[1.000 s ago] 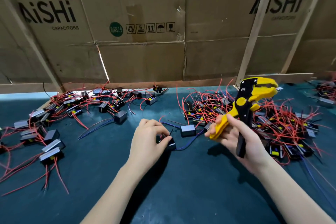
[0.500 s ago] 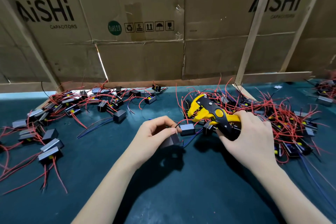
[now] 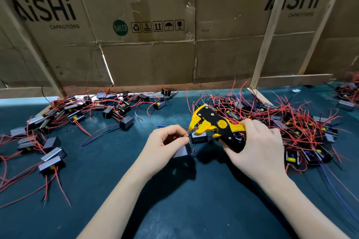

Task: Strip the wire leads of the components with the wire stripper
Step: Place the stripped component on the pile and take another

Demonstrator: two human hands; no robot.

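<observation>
Yellow wire stripper [image 3: 213, 125] sits clenched in the right hand [image 3: 258, 147]'s grip; left hand [image 3: 165, 141] pinches a component [image 3: 181, 151].

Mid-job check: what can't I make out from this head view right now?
- Whether the red lead sits in the stripper mouth: too small and thin in the head view.
- Most of the component: covered by the left hand.
- Stripper handles: wrapped by the right hand.
- Which leads in the right pile are stripped: tangled, tips too small.
- Far-right components: blurred, cut by the frame edge.
</observation>
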